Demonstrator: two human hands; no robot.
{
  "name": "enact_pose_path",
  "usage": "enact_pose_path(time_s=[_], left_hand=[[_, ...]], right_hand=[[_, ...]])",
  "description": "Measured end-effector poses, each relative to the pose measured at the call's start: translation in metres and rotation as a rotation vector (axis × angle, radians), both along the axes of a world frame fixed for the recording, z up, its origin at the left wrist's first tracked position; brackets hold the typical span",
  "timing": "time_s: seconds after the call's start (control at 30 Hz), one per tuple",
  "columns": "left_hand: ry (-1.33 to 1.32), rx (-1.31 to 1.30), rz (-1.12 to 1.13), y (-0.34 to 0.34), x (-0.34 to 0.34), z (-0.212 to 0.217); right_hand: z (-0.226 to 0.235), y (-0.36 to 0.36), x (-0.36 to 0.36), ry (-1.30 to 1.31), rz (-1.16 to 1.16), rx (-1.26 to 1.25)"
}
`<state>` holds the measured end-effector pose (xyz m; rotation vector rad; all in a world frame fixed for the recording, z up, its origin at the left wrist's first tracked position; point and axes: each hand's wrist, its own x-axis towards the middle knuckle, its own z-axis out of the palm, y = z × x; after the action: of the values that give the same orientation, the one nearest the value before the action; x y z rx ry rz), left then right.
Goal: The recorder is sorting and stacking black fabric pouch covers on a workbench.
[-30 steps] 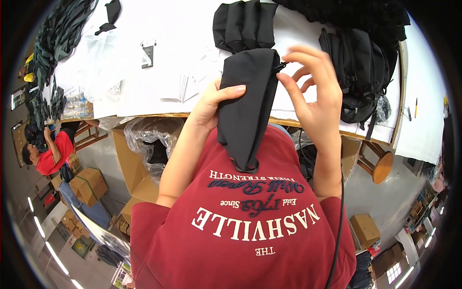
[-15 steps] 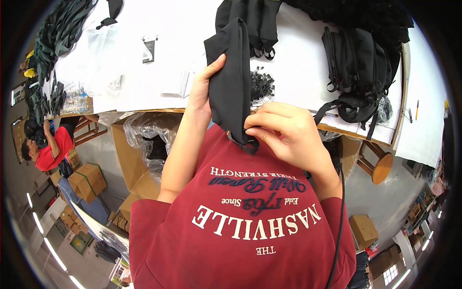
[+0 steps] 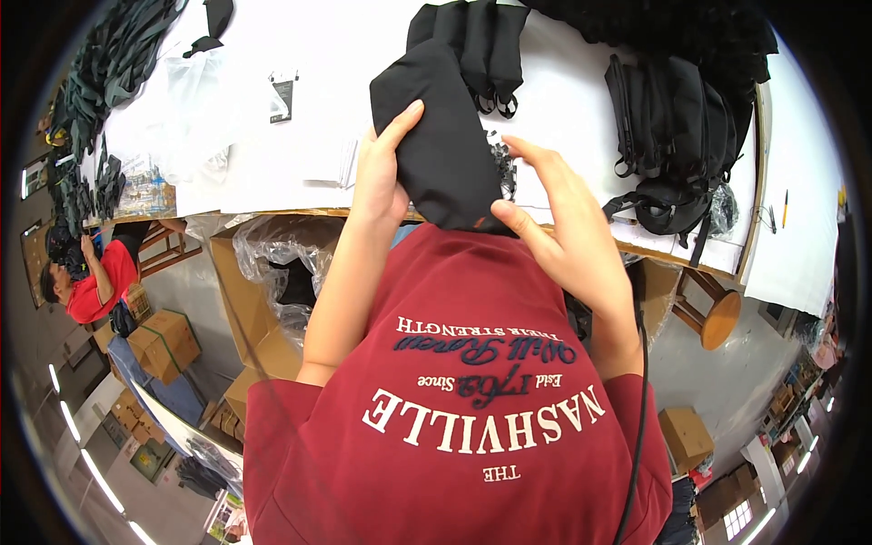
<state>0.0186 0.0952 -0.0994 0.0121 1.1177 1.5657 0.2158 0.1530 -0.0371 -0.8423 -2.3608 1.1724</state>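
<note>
Nearest the lens, I am finding a dark red shirt [image 3: 454, 381] of soft knit cloth filling the lower centre, with a thin black cable [image 3: 643, 409] running down its right side. Just beyond its upper edge, the left hand [image 3: 381, 168] is holding the black pouch [image 3: 440, 136], its thumb pressing on the front face and its other fingers going mostly out of sight behind. The right hand [image 3: 563, 200] is standing wide, thumb and index finger well parted; its thumb tip is lying at the pouch's lower right edge, and I am unable to tell whether it is touching.

The pouch is occupying the upper centre of the frame, over the table's near edge. I am noting smooth, matte woven fabric and an elongated body with rounded corners. Its long axis is slanting steeply from upper left to lower right; the lower end, showing a small orange mark, is pointing toward the shirt.

Behind it, a cluster of small black pieces [image 3: 504, 168] is lying on the smooth white table [image 3: 300, 36]. Farther up, slim black pouches [image 3: 472, 50] are resting side by side, plump and with looped ends. At upper right, a black backpack [image 3: 681, 136] is lying with its straps trailing; at upper left, flat dark straps [image 3: 123, 54] are heaping in long strands beside a crinkled clear plastic bag [image 3: 195, 118].
</note>
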Motion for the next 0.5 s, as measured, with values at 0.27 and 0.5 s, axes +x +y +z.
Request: enact_pose_path(time_s=[0.27,0.5], left_hand=[[0.514,0.199,-0.116,-0.028,-0.013,0.012],[0.935,0.259,-0.568,-0.049,-0.033,0.028]], right_hand=[[-0.044,0.009,0.019,0.345,-0.164,-1.24],[-0.077,0.016,0.05,-0.004,0.326,-1.554]])
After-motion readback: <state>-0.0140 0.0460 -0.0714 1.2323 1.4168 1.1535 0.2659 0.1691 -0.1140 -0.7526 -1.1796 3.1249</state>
